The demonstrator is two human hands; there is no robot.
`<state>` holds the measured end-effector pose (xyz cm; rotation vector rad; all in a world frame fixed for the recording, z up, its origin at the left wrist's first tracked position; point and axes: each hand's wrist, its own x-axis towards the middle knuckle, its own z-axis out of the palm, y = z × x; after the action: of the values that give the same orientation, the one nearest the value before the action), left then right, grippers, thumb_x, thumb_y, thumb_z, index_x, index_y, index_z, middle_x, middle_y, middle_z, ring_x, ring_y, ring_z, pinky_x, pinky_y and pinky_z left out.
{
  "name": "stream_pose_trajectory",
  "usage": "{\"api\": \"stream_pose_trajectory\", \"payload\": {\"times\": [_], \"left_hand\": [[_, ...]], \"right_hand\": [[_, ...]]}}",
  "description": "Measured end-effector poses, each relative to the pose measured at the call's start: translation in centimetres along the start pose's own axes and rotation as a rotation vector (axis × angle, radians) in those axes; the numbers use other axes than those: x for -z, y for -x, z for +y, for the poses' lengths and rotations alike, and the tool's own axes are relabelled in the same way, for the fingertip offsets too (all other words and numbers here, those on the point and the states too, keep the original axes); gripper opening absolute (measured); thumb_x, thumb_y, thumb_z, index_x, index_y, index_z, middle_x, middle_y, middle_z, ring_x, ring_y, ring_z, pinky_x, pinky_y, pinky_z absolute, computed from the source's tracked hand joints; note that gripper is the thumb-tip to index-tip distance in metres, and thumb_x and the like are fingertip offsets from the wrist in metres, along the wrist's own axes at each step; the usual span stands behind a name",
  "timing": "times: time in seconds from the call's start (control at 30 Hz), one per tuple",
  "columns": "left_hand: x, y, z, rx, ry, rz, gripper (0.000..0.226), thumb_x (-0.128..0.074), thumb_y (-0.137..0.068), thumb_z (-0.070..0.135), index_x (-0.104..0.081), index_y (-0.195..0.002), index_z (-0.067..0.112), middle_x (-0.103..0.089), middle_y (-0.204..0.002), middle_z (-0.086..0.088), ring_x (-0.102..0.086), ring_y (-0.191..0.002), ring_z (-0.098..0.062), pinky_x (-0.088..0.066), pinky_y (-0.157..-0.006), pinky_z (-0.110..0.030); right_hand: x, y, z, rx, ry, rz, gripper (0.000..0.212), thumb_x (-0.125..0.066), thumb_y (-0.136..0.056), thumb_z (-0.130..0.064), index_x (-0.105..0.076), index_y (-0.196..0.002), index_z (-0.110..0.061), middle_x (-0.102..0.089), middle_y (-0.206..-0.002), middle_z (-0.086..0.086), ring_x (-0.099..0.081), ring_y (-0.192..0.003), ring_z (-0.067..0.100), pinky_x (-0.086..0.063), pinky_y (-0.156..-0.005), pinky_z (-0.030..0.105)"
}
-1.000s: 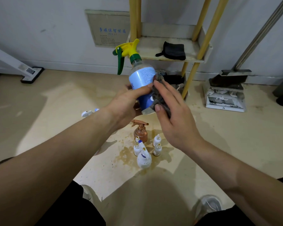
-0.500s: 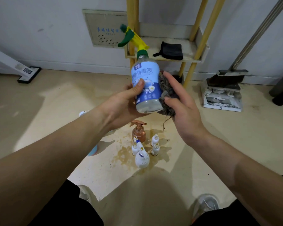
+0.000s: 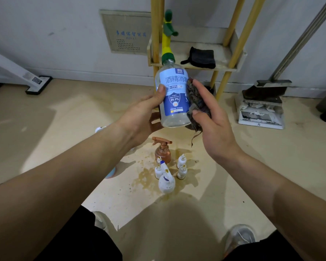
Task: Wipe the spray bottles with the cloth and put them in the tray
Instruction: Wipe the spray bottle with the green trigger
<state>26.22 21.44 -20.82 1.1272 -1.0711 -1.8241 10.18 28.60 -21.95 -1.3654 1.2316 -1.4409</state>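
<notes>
My left hand (image 3: 139, 117) grips a clear spray bottle (image 3: 174, 97) with a blue label and a yellow-green trigger head, held nearly upright in mid-air. My right hand (image 3: 213, 125) presses a dark grey cloth (image 3: 196, 102) against the bottle's right side. On the stained floor below stand a copper-coloured spray bottle (image 3: 163, 150), a white trigger bottle (image 3: 166, 180) and three small white bottles (image 3: 181, 161). A shallow cream tray shelf (image 3: 231, 55) sits on a yellow-legged rack at the wall, with a black cloth (image 3: 200, 57) lying in it.
A dustpan with a long handle (image 3: 262, 108) stands right of the rack. A white stand base (image 3: 38, 84) sits at the left wall. Part of a pale blue object (image 3: 110, 174) shows under my left forearm. My shoes (image 3: 239, 237) are at the bottom.
The bottle has turned in my left hand, so its trigger head swung from left to pointing away and its label now faces me. The cloth moved round to the bottle's right side.
</notes>
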Motion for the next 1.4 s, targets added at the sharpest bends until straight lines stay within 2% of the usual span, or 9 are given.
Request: {"api": "stream_pose_trajectory", "payload": {"times": [0.1,0.23,0.4,0.53,0.6,0.73,0.97,1.17,1.4], "left_hand": [[0.1,-0.1,0.0,0.018,0.041,-0.053,0.077,-0.077,-0.072,0.059,-0.063,-0.131,0.01,-0.07,-0.126,-0.011,-0.065,-0.12,-0.029,-0.051,-0.104,-0.045],[-0.4,-0.1,-0.5,0.032,0.071,-0.125,0.082,-0.075,-0.075,0.055,-0.053,-0.141,0.011,-0.067,-0.131,-0.013,-0.065,-0.121,-0.03,-0.053,-0.102,-0.044],[-0.2,0.0,0.2,0.07,-0.025,-0.088,0.063,-0.061,-0.09,0.056,-0.061,-0.134,0.01,-0.069,-0.126,-0.012,-0.068,-0.114,-0.028,-0.056,-0.097,-0.042],[0.1,0.1,0.5,0.045,-0.005,-0.026,0.037,-0.046,-0.105,0.039,-0.067,-0.117,0.01,-0.072,-0.098,-0.009,-0.07,-0.078,-0.017,-0.06,-0.066,-0.029],[0.1,0.3,0.5,0.03,0.011,-0.026,0.04,-0.058,-0.097,0.044,-0.068,-0.116,0.01,-0.074,-0.102,-0.007,-0.072,-0.085,-0.018,-0.061,-0.075,-0.03],[-0.2,0.5,0.2,0.065,0.099,-0.119,0.078,-0.074,-0.074,0.054,-0.06,-0.135,0.007,-0.068,-0.13,-0.013,-0.064,-0.121,-0.028,-0.054,-0.1,-0.04],[-0.9,0.5,-0.1,0.122,0.03,-0.088,0.066,-0.078,-0.072,0.039,-0.064,-0.127,0.007,-0.073,-0.119,-0.012,-0.072,-0.094,-0.022,-0.06,-0.075,-0.034],[-1.8,-0.4,-0.4,0.069,0.087,0.124,0.049,-0.079,-0.084,0.032,-0.064,-0.123,0.006,-0.076,-0.092,-0.008,-0.071,-0.082,-0.024,-0.06,-0.087,-0.047],[-2.3,-1.5,-0.1,-0.005,0.148,0.229,0.055,-0.081,-0.083,0.029,-0.056,-0.127,0.008,-0.076,-0.097,-0.012,-0.074,-0.084,-0.026,-0.062,-0.08,-0.05]], "right_hand": [[-0.4,0.2,0.0,0.026,0.025,-0.017,0.063,-0.045,-0.095,-0.003,-0.035,-0.155,-0.017,-0.041,-0.156,-0.003,-0.042,-0.141,0.005,-0.042,-0.112,0.032],[-0.5,0.3,1.0,0.142,0.28,-0.079,0.066,-0.048,-0.095,-0.015,-0.028,-0.158,-0.019,-0.028,-0.164,-0.002,-0.022,-0.152,0.014,-0.028,-0.121,0.05],[-0.2,0.1,0.9,0.075,0.235,-0.074,0.064,-0.045,-0.098,-0.017,-0.023,-0.159,-0.018,-0.031,-0.162,-0.004,-0.03,-0.148,0.006,-0.03,-0.122,0.041],[0.1,-0.2,0.4,-0.021,0.052,-0.014,0.062,-0.041,-0.099,-0.009,-0.025,-0.158,-0.018,-0.036,-0.157,-0.01,-0.036,-0.142,-0.002,-0.034,-0.116,0.024],[0.2,-0.2,0.2,-0.051,-0.029,0.013,0.059,-0.039,-0.102,-0.002,-0.027,-0.157,-0.017,-0.041,-0.151,-0.012,-0.042,-0.136,-0.006,-0.038,-0.108,0.015],[-0.3,0.2,-0.1,-0.055,-0.067,0.023,0.059,-0.04,-0.102,-0.002,-0.026,-0.157,-0.017,-0.043,-0.148,-0.012,-0.043,-0.138,-0.001,-0.039,-0.113,0.022],[-0.2,-0.2,0.2,-0.023,0.135,0.013,0.069,-0.047,-0.093,-0.02,-0.024,-0.159,-0.02,-0.034,-0.16,-0.007,-0.032,-0.146,0.004,-0.03,-0.121,0.041],[-1.7,0.8,1.0,0.078,0.372,0.193,0.06,-0.049,-0.102,-0.027,-0.027,-0.157,-0.019,-0.039,-0.158,-0.003,-0.036,-0.145,0.008,-0.036,-0.117,0.04],[-4.1,1.0,0.9,-0.206,0.165,0.27,0.061,-0.048,-0.105,-0.033,-0.021,-0.159,-0.026,-0.056,-0.142,-0.008,-0.057,-0.118,0.0,-0.049,-0.099,0.022]]}}
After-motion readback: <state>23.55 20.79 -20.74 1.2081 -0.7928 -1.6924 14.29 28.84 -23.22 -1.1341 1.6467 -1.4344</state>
